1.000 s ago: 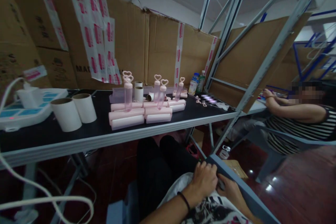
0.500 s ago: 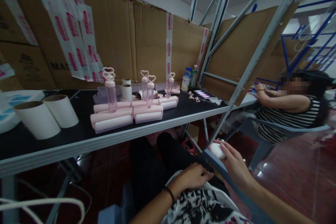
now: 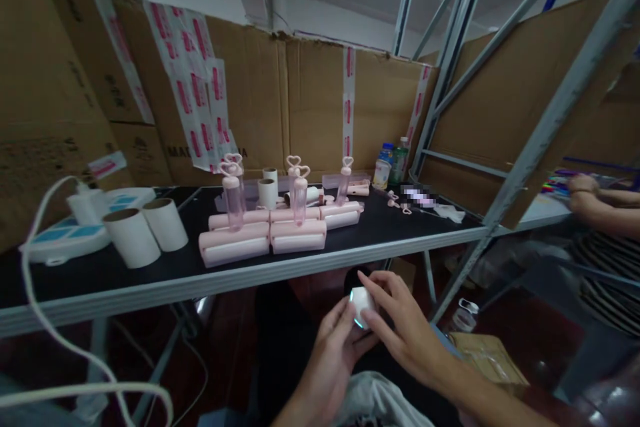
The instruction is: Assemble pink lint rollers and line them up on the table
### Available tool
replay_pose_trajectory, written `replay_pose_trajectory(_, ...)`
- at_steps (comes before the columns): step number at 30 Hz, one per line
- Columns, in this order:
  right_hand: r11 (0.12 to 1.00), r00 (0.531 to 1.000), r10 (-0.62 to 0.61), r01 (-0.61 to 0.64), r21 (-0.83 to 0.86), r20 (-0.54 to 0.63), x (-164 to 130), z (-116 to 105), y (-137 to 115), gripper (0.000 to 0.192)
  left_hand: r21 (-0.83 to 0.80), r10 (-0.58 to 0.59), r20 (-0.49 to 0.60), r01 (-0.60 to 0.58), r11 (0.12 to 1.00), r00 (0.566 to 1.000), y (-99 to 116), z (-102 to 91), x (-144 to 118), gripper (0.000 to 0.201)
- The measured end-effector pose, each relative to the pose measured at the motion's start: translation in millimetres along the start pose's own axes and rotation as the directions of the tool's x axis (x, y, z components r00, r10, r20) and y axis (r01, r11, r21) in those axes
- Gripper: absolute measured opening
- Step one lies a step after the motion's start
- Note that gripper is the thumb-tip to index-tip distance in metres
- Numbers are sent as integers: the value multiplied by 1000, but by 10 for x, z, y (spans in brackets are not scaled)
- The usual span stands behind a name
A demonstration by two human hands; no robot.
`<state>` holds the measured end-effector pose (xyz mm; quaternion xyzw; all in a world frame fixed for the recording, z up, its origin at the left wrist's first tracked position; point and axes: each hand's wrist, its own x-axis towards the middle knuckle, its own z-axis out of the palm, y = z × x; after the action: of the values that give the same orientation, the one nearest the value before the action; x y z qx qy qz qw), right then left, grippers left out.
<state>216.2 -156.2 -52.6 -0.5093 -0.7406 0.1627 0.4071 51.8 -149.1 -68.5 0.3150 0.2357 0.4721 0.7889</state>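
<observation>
Above my lap, both hands hold a small rounded white device [image 3: 361, 300] that has a glowing blue-green line along its edge. My left hand [image 3: 336, 339] grips it from the left, thumb against its side. From the right, my right hand [image 3: 400, 319] closes on the same device, with fingers over its top and side. The device's underside is hidden by my hands. Nearest on the table are pale pink cylinders [image 3: 299, 237] with white rolls, and clear pink tubes with heart-shaped handles [image 3: 300, 199] stand upright among them.
White cardboard-cored rolls [image 3: 131, 237] stand at left beside a white power strip [image 3: 65, 241] with a charger and cable. Two bottles [image 3: 384, 167] stand at the back. The table's metal edge [image 3: 240, 275] runs before me. A co-worker's arm [image 3: 605, 203] shows at right.
My right hand has brought the white device from the right side to above my lap. My left hand has risen from my lap and taken hold of it too. The view has turned left.
</observation>
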Motion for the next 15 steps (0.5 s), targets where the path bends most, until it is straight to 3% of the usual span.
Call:
replay_pose_trajectory(2,998,993,-18,12,57,117,63,-79,-28,58,87,5,-38,-1,996,999,111,-5,-47,39)
replay_pose_trajectory(4,989,986,-27,3,148,164,103,-132,-50,55,186,17,-48,-8,983,999,190,-4,-77,40)
replay_pose_trajectory(11,847,979,56,-151,510,196,34,-68,-9,39,378,44,-95,-5,926,995,272,18,-133,41)
replay_pose_trajectory(15,782,981,59,-161,602,186,-73,-53,2,36,421,22,-151,44,906,988,276,103,-183,44)
